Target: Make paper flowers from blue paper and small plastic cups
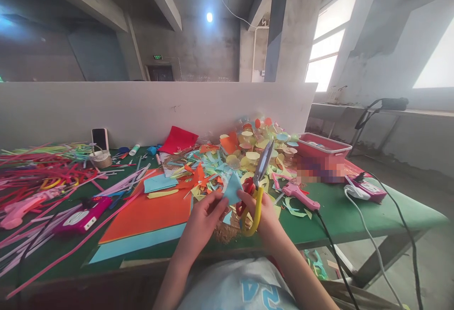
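Note:
My left hand pinches a small piece of light blue paper between thumb and fingers. In my right hand is a pair of scissors with yellow and red handles; its blades point up and away from me. The right fingertips also touch the edge of the blue paper. Beneath and beyond both hands lies a heap of coloured paper scraps. Round yellow, blue and orange paper pieces are piled behind the scissors. Orange sheets lie over a light blue sheet left of my hands.
A pink glue gun with a black cord lies at right, near a pink basket and a magenta power strip. Left are bundled coloured stems, another pink glue gun and a second power strip. A white board stands behind.

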The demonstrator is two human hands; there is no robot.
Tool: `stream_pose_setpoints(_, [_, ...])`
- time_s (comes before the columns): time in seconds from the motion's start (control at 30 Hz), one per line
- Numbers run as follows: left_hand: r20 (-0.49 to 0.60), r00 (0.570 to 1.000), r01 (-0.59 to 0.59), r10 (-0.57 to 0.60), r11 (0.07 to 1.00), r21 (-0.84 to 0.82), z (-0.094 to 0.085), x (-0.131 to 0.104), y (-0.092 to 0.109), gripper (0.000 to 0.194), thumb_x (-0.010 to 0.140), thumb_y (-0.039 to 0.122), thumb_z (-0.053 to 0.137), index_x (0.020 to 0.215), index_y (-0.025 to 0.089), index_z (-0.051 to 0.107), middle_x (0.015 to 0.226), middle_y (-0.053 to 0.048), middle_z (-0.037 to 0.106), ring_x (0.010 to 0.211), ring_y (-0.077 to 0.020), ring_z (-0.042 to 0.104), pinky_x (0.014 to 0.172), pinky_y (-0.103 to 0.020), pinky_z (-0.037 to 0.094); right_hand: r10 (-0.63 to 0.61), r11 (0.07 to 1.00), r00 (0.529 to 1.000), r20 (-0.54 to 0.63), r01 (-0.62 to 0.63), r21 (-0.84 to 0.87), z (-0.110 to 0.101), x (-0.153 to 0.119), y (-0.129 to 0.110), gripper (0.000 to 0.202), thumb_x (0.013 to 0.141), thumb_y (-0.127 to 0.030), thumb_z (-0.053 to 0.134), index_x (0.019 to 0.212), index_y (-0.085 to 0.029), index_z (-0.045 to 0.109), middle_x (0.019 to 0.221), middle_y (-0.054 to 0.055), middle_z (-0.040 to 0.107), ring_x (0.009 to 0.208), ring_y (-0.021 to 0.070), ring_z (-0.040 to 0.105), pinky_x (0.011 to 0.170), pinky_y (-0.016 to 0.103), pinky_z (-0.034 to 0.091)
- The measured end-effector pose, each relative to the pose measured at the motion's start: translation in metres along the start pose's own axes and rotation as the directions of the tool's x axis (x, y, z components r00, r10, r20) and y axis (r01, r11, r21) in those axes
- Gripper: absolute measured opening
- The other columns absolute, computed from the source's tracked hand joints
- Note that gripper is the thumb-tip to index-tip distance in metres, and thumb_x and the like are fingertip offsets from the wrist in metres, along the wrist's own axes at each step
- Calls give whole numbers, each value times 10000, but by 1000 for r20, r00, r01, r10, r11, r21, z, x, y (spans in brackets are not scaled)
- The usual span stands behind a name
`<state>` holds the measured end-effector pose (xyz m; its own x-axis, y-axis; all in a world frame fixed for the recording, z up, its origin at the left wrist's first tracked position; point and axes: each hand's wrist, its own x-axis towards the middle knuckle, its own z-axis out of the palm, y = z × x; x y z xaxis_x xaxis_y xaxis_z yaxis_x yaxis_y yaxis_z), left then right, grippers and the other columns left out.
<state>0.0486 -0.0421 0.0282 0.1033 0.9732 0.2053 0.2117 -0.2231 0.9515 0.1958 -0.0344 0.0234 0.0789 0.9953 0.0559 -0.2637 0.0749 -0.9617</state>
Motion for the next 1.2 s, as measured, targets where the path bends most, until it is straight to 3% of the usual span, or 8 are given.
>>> stream_pose_setpoints(0.13, [-22,1000,17,-17,1000,-19,-1,0,-1,354,756,546,642,693,205,569,627,34,518,631,-133,500,596,-221,416,-1,1000,1000,15,0,14,2,4,3,465,586,-577,769,734,-202,538,495,-50,534,455,141,520,463,261,418])
stream_pose_setpoints(0.3, [-31,999,42,-43,999,-31,-1,0,-5,361,748,551,653,705,208,548,635,35,512,651,-143,523,609,-230,427,7,996,997,82,-14,90,2,9,11,450,644,-573,754,774,-206,527,493,-75,498,437,111,475,440,233,385])
stream_pose_setpoints(0.67, [66,998,13,-19,995,97,-2,-2,-6,381,830,564,561,698,213,489,577,63,453,549,-112,396,537,-221,316,7,988,1000,-3,-6,157,4,3,13,341,684,-475,728,765,-214,523,535,-70,507,466,115,500,457,232,378])
stream_pose_setpoints(0.87, [28,999,15,-17,997,79,-3,-2,-4,372,836,554,554,693,220,475,581,59,438,551,-120,391,543,-234,319,-21,989,991,130,2,145,2,5,18,380,717,-546,700,770,-227,501,520,-53,523,481,144,518,486,261,401])
stream_pose_setpoints(1.0, [25,1000,-2,1,998,58,-3,-2,-2,401,824,586,553,680,217,488,570,60,439,556,-118,390,539,-225,324,-12,1000,981,196,7,31,3,2,19,395,667,-527,758,719,-206,533,524,-35,559,499,139,508,495,249,373])
stream_pose_setpoints(1.2, [56,998,18,-21,998,53,-2,-2,-3,397,836,587,551,700,218,500,515,75,428,510,-107,386,518,-218,318,-60,998,996,60,59,24,9,-3,9,408,603,-519,786,692,-211,533,510,-74,479,495,108,437,512,238,376])
